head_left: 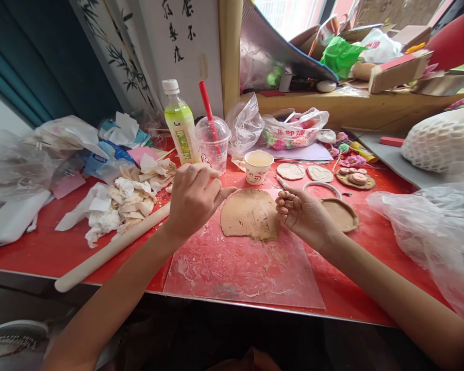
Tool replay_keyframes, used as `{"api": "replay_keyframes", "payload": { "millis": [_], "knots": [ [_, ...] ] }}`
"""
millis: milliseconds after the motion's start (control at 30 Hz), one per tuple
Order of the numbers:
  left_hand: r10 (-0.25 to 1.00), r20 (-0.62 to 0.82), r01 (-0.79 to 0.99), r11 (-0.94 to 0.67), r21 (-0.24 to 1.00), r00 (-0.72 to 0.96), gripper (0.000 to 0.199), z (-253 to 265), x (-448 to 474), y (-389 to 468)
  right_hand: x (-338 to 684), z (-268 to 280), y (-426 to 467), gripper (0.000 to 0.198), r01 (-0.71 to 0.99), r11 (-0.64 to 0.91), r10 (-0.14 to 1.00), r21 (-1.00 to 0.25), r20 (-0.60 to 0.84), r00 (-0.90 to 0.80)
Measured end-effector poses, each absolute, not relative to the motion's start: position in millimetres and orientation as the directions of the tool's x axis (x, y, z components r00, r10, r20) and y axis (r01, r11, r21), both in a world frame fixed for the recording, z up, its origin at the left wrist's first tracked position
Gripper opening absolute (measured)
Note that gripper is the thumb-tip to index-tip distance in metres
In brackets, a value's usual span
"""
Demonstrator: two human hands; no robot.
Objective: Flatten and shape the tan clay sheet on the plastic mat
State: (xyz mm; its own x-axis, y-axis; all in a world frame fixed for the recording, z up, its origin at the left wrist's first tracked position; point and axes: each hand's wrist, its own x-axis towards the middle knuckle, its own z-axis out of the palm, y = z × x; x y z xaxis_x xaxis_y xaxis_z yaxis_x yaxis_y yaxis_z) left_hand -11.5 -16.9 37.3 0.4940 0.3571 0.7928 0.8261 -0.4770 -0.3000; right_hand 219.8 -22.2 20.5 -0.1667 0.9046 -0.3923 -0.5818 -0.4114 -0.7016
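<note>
Left hand (193, 198) sits loosely curled at the left edge of the clay slab (250, 214), fingers folded in, thumb tip pointing right and touching or nearly touching the slab's upper-left rim; can't tell if it's pinching anything. Right hand (303, 214) is at the slab's right edge, palm turned up-ish, fingers curled in and gripping a thin stick-like tool (283, 183) that pokes out toward the top, tip just above the slab's upper right. So the slab lies right btwn both hands, flattened, roughly round w/ a ragged lower edge, resting on a clear plastic mat (239, 268) smeared w/ clay residue, on the red table (34, 247). Just behind the right hand: a round clay dish (342, 212) w/ a raised rim, partly hidden by the knuckles. Left of the left forearm, a long pale rolling pin (112, 247) lies diagonally, near but apart from the mat. Beyond it, a heap of crumpled tissues (123, 203). Further back, centre: a paper cup (258, 166), a clear plastic cup (212, 144) w/ red straw, a green drink bottle (181, 123). Back right: two flat clay pieces (304, 171) side by side, then a small decorated clay plate (355, 179). Plastic bags (433, 226) on the far right.
</note>
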Motion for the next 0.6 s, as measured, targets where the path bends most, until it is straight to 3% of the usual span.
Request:
{"api": "replay_keyframes", "payload": {
  "millis": [233,400,600],
  "knots": [
    [0.384,0.820,0.867,-0.433,-0.246,0.424,0.010,39.0,-9.9,-20.0,218.2,18.6,-22.8,0.014,-0.571,-0.409,0.907,-0.712,-0.385,-0.171],
    [0.352,0.798,0.834,-0.459,-0.307,0.488,0.014,39.2,-12.3,-20.3,217.0,17.6,-23.4,0.014,-0.561,-0.411,0.907,-0.718,-0.382,-0.176],
    [0.388,0.821,0.864,-0.448,-0.228,0.418,0.007,40.1,-7.8,-22.9,216.8,17.7,-23.4,0.012,-0.551,-0.419,0.904,-0.722,-0.387,-0.181]
  ]
}}
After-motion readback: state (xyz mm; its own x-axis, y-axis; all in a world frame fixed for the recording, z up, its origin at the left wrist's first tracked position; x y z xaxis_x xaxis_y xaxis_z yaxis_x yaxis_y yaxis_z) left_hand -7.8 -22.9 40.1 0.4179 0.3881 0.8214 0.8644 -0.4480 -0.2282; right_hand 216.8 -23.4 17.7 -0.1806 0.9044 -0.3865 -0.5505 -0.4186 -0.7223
